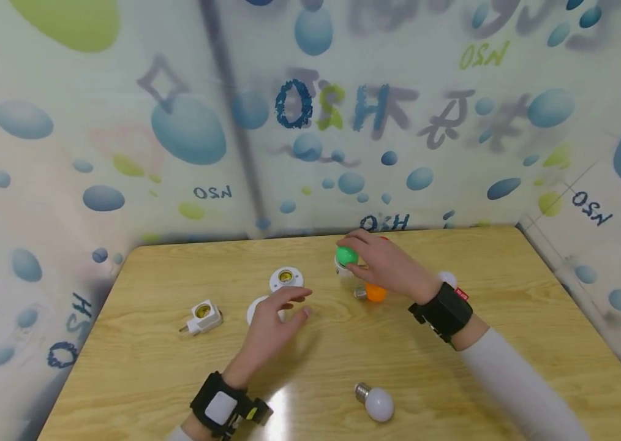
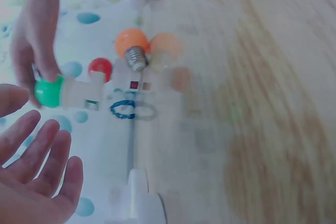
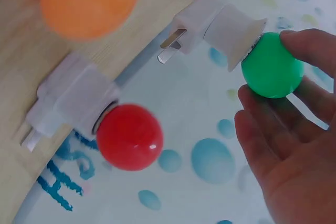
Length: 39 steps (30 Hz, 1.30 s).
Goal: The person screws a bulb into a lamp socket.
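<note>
My right hand (image 1: 390, 263) pinches a green light bulb (image 3: 273, 66) between thumb and fingers. The bulb sits in the mouth of a white plug-in socket (image 3: 207, 24) with two flat metal prongs. Whether that socket touches the table cannot be told. Close by is a red bulb (image 3: 130, 137) seated in a second white plug socket (image 3: 76, 98). An orange bulb (image 1: 375, 292) with a bare screw base lies below the right hand. My left hand (image 1: 272, 324) hovers over the table with loosely bent fingers, holding nothing, partly covering a round white piece (image 1: 255, 309).
On the wooden table (image 1: 150, 380) are a round white lamp holder (image 1: 286, 278) and, at left, a white plug socket (image 1: 203, 316). One white bulb (image 1: 378, 404) lies near the front; another (image 1: 447, 280) is partly behind the right wrist. A patterned curtain (image 1: 178, 184) stands behind.
</note>
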Each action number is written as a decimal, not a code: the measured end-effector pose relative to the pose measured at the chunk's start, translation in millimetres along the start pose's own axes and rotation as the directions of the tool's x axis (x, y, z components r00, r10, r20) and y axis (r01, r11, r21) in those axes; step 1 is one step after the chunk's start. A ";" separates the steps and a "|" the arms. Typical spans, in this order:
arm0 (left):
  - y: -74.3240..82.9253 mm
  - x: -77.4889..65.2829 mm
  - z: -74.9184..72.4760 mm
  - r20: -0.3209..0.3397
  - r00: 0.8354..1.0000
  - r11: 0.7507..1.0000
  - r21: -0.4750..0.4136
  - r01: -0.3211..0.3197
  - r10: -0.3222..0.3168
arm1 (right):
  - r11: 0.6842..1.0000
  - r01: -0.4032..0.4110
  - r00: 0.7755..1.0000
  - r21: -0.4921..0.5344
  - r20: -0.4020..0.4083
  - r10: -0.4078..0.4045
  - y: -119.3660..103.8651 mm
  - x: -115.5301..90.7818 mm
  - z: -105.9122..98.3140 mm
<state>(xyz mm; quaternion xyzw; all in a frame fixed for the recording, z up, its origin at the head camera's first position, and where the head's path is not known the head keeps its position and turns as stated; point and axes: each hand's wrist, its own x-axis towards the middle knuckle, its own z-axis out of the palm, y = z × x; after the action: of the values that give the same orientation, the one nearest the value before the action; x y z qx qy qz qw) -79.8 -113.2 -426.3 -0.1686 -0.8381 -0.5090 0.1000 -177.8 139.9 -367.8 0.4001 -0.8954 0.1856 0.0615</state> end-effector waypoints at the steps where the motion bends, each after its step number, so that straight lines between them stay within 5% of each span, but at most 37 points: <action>1: -0.6 0.2 -0.8 -0.015 1.000 1.000 -0.007 -0.009 0.009 | 1.000 -0.005 1.000 -0.018 0.003 0.005 3.6 4.6 1.2; 9: -2.1 -1.6 -7.9 -0.049 0.998 0.997 -0.058 0.042 -0.045 | 0.990 -0.075 0.992 -0.116 0.089 0.086 15.9 24.5 15.1; 18: 32.9 -1.4 -26.0 -0.065 0.995 0.994 -0.081 0.068 -0.074 | 0.991 -0.073 0.989 -0.110 0.121 0.086 21.1 29.6 22.9; 22: 33.8 -1.1 -32.2 -0.081 0.994 0.993 -0.088 0.072 -0.079 | 0.994 -0.056 0.989 -0.099 0.132 0.069 24.7 29.0 26.8; 27: 15.2 -1.3 -37.8 -0.104 0.993 0.992 -0.119 0.043 -0.056 | 0.993 -0.065 0.986 -0.095 0.146 0.079 27.7 28.7 28.6; 33: -15.7 6.5 -49.9 -0.135 0.983 0.988 -0.115 0.106 -0.121 | 0.992 -0.081 0.990 -0.096 0.105 0.091 29.2 28.4 19.8; 36: -25.0 4.1 -55.8 -0.120 0.977 0.984 -0.044 0.175 -0.179 | 0.994 -0.049 0.996 -0.100 0.072 0.056 27.2 22.8 15.7; 39: -32.2 -3.2 -58.7 -0.028 0.967 0.961 0.100 0.256 -0.255 | 0.995 -0.003 1.000 -0.095 0.022 0.005 23.3 12.3 13.7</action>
<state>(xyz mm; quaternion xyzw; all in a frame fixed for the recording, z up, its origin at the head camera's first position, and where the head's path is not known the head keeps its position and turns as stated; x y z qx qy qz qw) -89.5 -179.5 -426.7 -0.0499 -0.8773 -0.4749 0.0481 -202.7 140.4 -383.8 0.3971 -0.9046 0.1383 0.0702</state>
